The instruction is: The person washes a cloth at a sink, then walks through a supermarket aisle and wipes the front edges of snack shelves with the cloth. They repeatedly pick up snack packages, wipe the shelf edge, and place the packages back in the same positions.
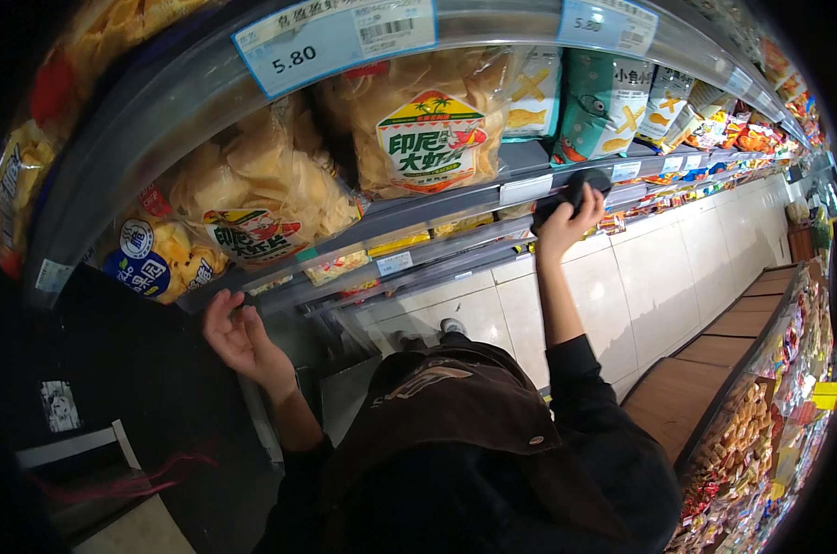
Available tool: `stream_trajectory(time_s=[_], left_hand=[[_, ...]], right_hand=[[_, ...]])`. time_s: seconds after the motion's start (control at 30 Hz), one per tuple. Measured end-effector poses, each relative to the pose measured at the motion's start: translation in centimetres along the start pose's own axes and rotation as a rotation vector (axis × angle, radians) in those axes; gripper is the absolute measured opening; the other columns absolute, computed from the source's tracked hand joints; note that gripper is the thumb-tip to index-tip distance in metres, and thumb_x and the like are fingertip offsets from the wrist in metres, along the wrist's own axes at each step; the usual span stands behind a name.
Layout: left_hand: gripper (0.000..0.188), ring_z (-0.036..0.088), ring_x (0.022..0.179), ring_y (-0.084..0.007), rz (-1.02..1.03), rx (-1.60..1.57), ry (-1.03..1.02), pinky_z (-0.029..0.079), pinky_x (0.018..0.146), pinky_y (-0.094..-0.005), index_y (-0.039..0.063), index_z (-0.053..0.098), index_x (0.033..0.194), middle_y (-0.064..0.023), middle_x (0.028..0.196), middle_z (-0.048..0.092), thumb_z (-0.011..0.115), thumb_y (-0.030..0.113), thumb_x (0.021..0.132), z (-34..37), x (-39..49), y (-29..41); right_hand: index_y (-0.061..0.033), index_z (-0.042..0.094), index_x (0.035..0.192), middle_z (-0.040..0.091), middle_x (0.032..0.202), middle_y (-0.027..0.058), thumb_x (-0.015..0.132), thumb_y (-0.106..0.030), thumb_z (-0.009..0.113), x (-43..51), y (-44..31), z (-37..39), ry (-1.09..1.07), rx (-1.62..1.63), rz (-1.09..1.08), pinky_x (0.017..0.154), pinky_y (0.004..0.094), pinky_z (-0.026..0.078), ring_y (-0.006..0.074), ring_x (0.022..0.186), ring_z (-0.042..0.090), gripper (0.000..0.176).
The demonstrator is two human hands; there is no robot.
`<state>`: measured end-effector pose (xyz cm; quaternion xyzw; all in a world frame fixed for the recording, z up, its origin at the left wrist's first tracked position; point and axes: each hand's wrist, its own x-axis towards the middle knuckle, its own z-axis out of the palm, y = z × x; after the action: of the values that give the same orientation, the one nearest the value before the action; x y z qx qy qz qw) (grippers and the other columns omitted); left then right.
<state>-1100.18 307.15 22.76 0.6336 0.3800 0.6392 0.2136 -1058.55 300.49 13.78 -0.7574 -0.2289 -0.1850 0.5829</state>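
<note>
My right hand (572, 220) grips a black handheld object (585, 185) at the front edge of a shelf, beside a blank label holder (526, 189); its exact kind cannot be told. Just behind it on the shelf stands a teal snack bag (598, 114). Near the lower left end of the shelf, my left hand (242, 336) is empty, its fingers loosely curled and apart. Above that hand lie a clear bag of prawn crackers (266, 187) and a blue-labelled snack bag (159, 256). Another bag of prawn crackers (429, 131) stands upright in the middle.
A shelf rail with price tags (488, 31) crosses overhead. Lower shelves with packets (398, 242) run below. Brown bins (709, 346) and heaped wrapped snacks (730, 422) line the right side of the tiled aisle (619, 277). A white frame (79, 443) stands lower left.
</note>
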Motion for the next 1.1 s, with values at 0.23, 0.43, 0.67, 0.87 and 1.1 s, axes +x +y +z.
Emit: stream_trajectory(time_s=[0.23,0.43,0.67,0.87,1.1], left_hand=[[0.035,0.054,0.107,-0.0184,-0.210,0.026,0.014,0.044,0.088,-0.0275,0.000,0.048,0.128,-0.0120,0.126,0.052,0.054,0.000,0.094,-2.0,-1.1,-1.5],[0.034,0.055,0.105,-0.0185,-0.326,-0.022,0.002,0.044,0.089,-0.0297,-0.001,0.049,0.127,-0.0119,0.124,0.054,0.053,0.001,0.093,-3.0,-3.2,-3.0],[0.027,0.057,0.096,-0.0196,-0.147,-0.095,-0.060,0.049,0.085,-0.0304,-0.004,0.051,0.119,-0.0142,0.113,0.054,0.052,-0.001,0.092,-3.8,-6.1,-2.9],[0.017,0.060,0.082,-0.0206,0.228,0.025,0.091,0.052,0.071,-0.0295,-0.004,0.053,0.107,-0.0155,0.103,0.053,0.056,0.002,0.092,-2.9,-8.1,2.8],[0.016,0.058,0.075,-0.0228,0.302,0.036,-0.095,0.051,0.065,-0.0335,-0.001,0.052,0.105,-0.0164,0.098,0.052,0.052,0.001,0.089,-4.9,-14.2,9.5]], right_hand=[[-0.0044,0.064,0.114,0.043,0.127,0.0210,0.071,0.001,0.050,-14.1,-6.9,2.4,-0.342,0.190,-0.197,0.106,0.0459,0.029,0.0386,0.121,0.038,0.045],[-0.0103,0.064,0.120,0.052,0.116,0.0130,0.063,0.002,0.063,-20.6,-16.1,4.8,-0.722,0.368,-0.602,0.090,0.0406,0.032,0.0292,0.107,0.049,0.058],[-0.0147,0.066,0.116,0.053,0.127,0.0072,0.078,-0.018,0.058,-32.5,-22.7,10.9,-0.956,0.445,-0.844,0.079,0.0342,0.044,0.0248,0.098,0.051,0.039],[-0.0122,0.072,0.100,0.056,0.119,0.0069,0.078,-0.015,0.065,-40.6,-33.4,14.8,-0.982,0.518,-0.801,0.077,0.0331,0.050,0.0290,0.105,0.049,0.024],[-0.0019,0.067,0.107,0.067,0.114,0.0095,0.076,0.000,0.053,-29.0,-28.3,8.4,-1.954,1.485,0.327,0.093,0.0316,0.048,0.0196,0.102,0.063,0.034]])
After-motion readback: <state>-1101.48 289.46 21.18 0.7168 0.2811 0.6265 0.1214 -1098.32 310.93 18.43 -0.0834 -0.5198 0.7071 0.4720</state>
